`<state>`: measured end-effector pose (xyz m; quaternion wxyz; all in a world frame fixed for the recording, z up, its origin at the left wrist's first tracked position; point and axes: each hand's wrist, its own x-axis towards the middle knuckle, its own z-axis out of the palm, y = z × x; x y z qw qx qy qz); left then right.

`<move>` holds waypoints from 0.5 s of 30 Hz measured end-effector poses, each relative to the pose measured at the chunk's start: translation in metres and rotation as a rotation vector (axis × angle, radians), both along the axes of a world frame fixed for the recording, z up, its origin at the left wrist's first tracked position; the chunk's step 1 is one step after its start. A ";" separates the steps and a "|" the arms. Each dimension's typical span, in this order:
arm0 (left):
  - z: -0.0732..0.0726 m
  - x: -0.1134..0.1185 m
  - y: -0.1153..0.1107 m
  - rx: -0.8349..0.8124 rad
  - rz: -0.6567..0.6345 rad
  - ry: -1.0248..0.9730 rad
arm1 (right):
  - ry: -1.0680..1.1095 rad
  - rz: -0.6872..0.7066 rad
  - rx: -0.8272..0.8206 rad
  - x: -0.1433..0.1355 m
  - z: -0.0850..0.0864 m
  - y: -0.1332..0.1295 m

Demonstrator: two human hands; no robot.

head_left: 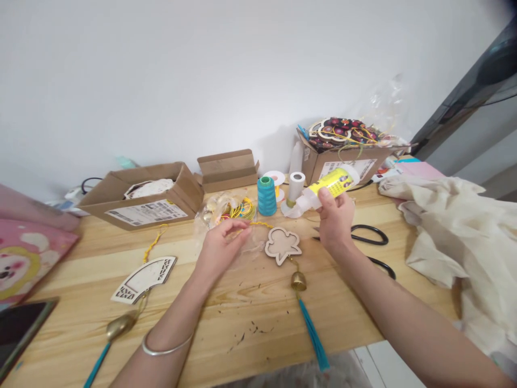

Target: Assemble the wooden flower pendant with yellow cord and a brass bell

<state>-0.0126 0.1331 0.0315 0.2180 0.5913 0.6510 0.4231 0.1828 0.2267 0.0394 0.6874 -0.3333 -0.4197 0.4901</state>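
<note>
My right hand [338, 218] grips a glue bottle [333, 183], white with a yellow label, tilted so its nozzle points down and left. My left hand [224, 242] has thumb and fingertips closed at the end of a yellow braided cord [262, 224]. That cord runs to a flower-shaped wooden pendant [281, 244] lying flat between my hands. Below it hang a brass bell [298, 281] and a teal tassel [314, 334]. To the left lies a fan-shaped wooden pendant [144, 279] with its own bell [121, 325] and tassel.
Behind my hands stand a teal thread spool [266, 196], a white roll [296, 186] and a plastic bag of bells and cords [230, 209]. Cardboard boxes [191, 194] line the wall. Black-handled scissors [369, 234] lie by my right wrist, cream cloth [440, 231] farther right.
</note>
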 end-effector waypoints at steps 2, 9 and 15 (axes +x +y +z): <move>-0.001 -0.006 0.001 -0.013 0.055 -0.027 | 0.048 0.013 -0.051 0.002 0.001 0.003; 0.012 -0.033 -0.001 -0.092 -0.009 0.319 | 0.087 0.042 -0.043 0.002 0.002 0.004; 0.019 -0.040 -0.002 -0.102 -0.110 0.653 | 0.076 0.040 -0.068 0.001 -0.001 0.003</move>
